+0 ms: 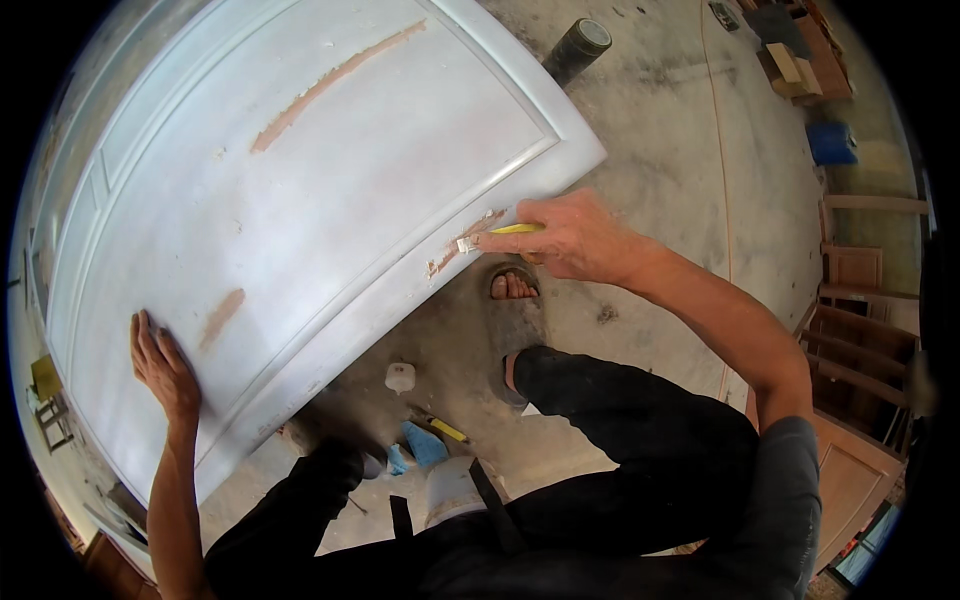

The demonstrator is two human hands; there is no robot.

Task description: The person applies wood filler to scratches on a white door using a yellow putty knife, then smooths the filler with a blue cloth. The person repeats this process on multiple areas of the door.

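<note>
A large white-painted wooden panel (330, 200) with raised moulding slants across the left and middle of the view. My left hand (165, 368) rests flat on its face near the left edge, fingers apart and holding nothing. In my right hand (575, 236) is a scraper (517, 229) with a yellow handle; my fingers close around it. Its pale blade meets the panel's border at a rough brown patch (447, 258) with flaking white paint. Two other brown patches show on the panel, a long streak (340, 85) and a short smear (221, 318) near my left hand.
A dark cylinder (578, 52) stands beyond the panel's corner. Between my legs are a small white container (400, 377), a yellow-and-black tool (447, 430), blue pieces (425, 442) and a whitish bucket (455, 490). Wooden furniture parts (865, 370) line the right, near a blue drum (832, 144).
</note>
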